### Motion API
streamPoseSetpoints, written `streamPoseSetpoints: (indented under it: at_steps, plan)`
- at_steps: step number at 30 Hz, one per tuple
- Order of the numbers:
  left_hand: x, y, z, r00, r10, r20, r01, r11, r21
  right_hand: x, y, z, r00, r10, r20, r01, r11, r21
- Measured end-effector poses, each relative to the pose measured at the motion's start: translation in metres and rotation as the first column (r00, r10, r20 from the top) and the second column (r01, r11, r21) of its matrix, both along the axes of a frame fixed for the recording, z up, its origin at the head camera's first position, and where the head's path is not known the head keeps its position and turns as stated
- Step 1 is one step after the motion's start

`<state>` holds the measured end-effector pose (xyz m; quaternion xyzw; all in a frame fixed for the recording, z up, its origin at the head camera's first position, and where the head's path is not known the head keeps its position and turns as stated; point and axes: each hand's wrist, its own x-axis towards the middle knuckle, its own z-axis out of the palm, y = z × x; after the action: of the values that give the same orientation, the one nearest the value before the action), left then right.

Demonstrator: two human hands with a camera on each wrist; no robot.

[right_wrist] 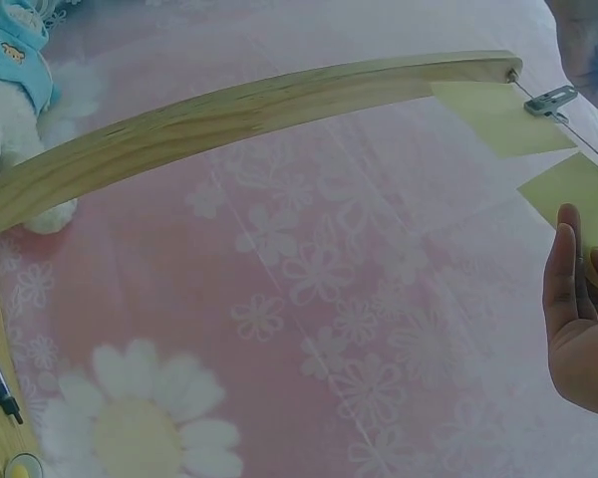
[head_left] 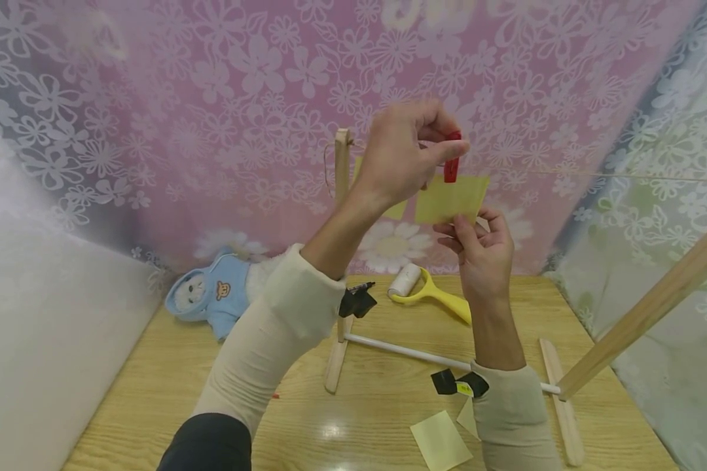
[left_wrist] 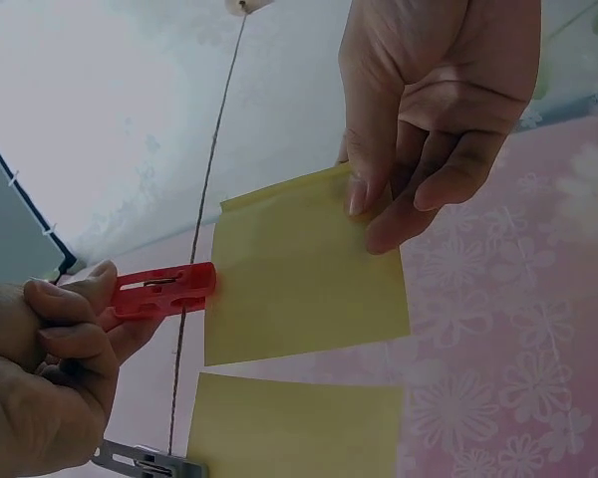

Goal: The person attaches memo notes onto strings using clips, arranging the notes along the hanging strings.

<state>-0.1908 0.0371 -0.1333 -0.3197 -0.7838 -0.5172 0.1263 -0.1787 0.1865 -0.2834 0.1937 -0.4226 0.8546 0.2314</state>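
Observation:
My left hand point(head_left: 403, 147) pinches a red clothespin point(head_left: 451, 169) between thumb and finger. The clothespin's tip is at the top edge of a yellow paper note point(head_left: 448, 201), right at a thin string point(left_wrist: 214, 139). Below it, my right hand point(head_left: 488, 252) pinches the opposite edge of that note between thumb and fingers. Beside this note hangs a second yellow note point(left_wrist: 299, 428), with a grey metal clip point(left_wrist: 149, 461) at the string. In the head view my left hand partly covers the second note.
Wooden posts point(head_left: 342, 163) on flat feet carry the string, with a white rod point(head_left: 406, 348) low between them. On the table are a yellow-handled lint roller point(head_left: 442, 297), a black pen point(head_left: 362, 286), a plush toy in a blue hoodie point(head_left: 224, 288) and loose yellow notes point(head_left: 440, 441).

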Motion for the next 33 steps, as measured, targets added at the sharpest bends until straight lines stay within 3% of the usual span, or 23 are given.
streamPoseSetpoints:
  at_steps: [9,14,21,33]
  plan:
    - [-0.0009,-0.0004,-0.0036,0.997,-0.028,0.072,0.029,0.999,-0.015,0.0012,-0.0010,-0.0006,1.000,-0.014,0.028,0.013,0.999,0.035]
    - [-0.0011,0.0005,-0.0043,0.996,-0.011,0.091,0.013,1.000,-0.021,0.0011,-0.0002,-0.0014,0.999,-0.029,0.038,0.027,0.998,0.054]
    - [-0.0022,0.0029,-0.0065,0.997,0.038,0.065,-0.033,0.996,-0.078,0.0025,0.0009,-0.0024,0.999,-0.022,0.027,0.020,0.998,0.057]
    - [-0.0021,0.0050,-0.0061,0.995,0.058,0.082,-0.048,0.992,-0.115,0.0055,0.0045,-0.0043,0.999,-0.009,0.054,0.004,0.996,0.093]
